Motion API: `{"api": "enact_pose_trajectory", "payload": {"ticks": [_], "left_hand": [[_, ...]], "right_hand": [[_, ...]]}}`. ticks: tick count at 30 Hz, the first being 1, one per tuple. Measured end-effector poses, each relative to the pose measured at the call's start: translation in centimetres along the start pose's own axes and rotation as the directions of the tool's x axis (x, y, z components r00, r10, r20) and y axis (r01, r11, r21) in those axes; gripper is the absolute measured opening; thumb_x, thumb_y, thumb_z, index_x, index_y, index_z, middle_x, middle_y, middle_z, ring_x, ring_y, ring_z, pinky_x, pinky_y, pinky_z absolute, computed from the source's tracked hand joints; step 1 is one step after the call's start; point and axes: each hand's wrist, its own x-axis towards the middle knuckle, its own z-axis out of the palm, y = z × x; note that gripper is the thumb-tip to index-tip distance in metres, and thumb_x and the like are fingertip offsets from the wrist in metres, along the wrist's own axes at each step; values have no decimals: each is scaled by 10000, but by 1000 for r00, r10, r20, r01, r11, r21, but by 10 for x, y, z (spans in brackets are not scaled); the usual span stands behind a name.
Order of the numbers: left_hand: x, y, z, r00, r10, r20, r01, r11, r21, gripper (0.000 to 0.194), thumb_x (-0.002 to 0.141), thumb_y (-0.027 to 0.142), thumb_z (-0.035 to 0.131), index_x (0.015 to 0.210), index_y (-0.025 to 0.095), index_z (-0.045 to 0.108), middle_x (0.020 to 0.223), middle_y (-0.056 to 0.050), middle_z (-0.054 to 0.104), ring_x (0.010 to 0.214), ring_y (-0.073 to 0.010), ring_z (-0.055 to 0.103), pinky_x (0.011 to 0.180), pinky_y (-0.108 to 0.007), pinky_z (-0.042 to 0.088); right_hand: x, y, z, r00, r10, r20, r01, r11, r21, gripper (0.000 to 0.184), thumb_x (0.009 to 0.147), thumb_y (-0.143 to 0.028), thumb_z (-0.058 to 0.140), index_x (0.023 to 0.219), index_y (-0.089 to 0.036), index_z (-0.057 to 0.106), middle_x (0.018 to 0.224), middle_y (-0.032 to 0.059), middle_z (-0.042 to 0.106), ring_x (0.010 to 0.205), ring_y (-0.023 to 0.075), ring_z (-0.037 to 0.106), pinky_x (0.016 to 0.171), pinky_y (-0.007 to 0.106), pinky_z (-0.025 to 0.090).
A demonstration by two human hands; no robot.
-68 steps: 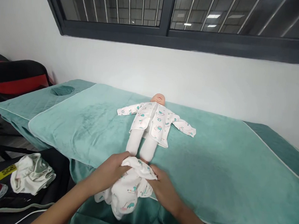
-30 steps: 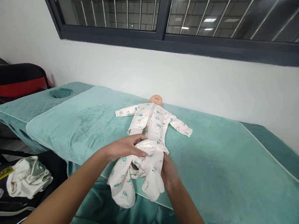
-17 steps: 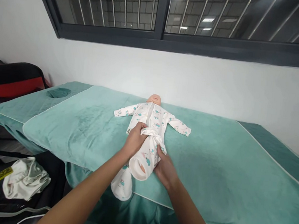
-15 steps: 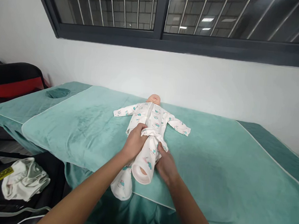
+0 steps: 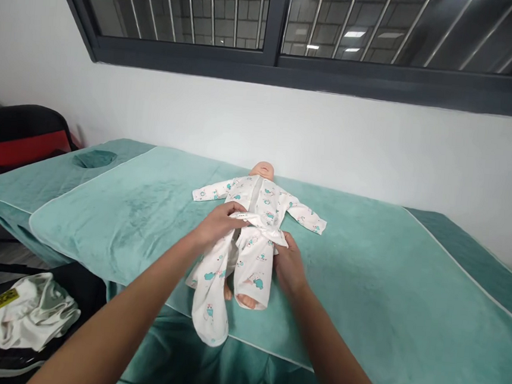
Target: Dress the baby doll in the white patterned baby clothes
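Note:
A baby doll (image 5: 262,170) lies on its back on a teal towel (image 5: 356,272), head toward the wall, arms spread in a white printed top (image 5: 269,203). White printed trousers (image 5: 250,262) cover its legs up to the waist; one foot shows at the right cuff, the left trouser leg hangs loose past the towel's edge. My left hand (image 5: 217,223) grips the waistband at the doll's left hip. My right hand (image 5: 289,265) holds the waistband at the other hip.
The towel covers a teal massage bed (image 5: 479,253) with a face hole (image 5: 94,157) at its left end. A black and red chair (image 5: 19,135) stands far left. Crumpled pale cloth (image 5: 34,311) lies on a dark surface, lower left. White wall and dark window behind.
The trousers, bunched at the doll's feet before, have been drawn up its legs to the waist. Both hands moved away from me along the doll with the waistband.

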Motion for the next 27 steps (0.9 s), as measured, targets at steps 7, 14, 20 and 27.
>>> {"api": "enact_pose_trajectory", "payload": {"ticks": [7, 14, 20, 27], "left_hand": [[-1, -7, -49, 998, -11, 62, 24, 976, -215, 330, 660, 300, 781, 944, 204, 644, 882, -12, 635, 704, -135, 576, 611, -250, 403], [3, -29, -26, 989, 46, 138, 37, 835, -549, 372, 661, 205, 795, 978, 213, 600, 836, 27, 612, 668, -90, 569, 620, -206, 422], [1, -5, -4, 991, 111, 80, -60, 878, -475, 334, 691, 251, 772, 967, 209, 589, 808, 22, 606, 699, -102, 573, 652, -210, 435], [-10, 1, -9, 996, 92, 12, -85, 957, -276, 360, 730, 370, 731, 1028, 225, 591, 807, 27, 605, 683, -107, 557, 614, -205, 409]], "right_hand": [[23, -5, -14, 992, -125, 15, 121, 910, -398, 202, 720, -263, 592, 896, -215, 679, 871, -10, 676, 845, 198, 552, 786, 302, 407], [-7, -42, 19, 920, -380, 97, 379, 799, -467, 327, 736, -176, 577, 1037, -256, 678, 1179, 49, 581, 1126, 235, 501, 974, 349, 379], [0, -83, 59, 875, -44, 482, 313, 812, -493, 338, 801, -400, 662, 1104, -252, 683, 1082, 16, 678, 1022, 254, 579, 910, 360, 416], [26, -86, 52, 890, 111, 442, -1, 970, -241, 316, 716, -359, 729, 970, -172, 717, 857, 17, 702, 795, 194, 631, 746, 297, 472]]}}
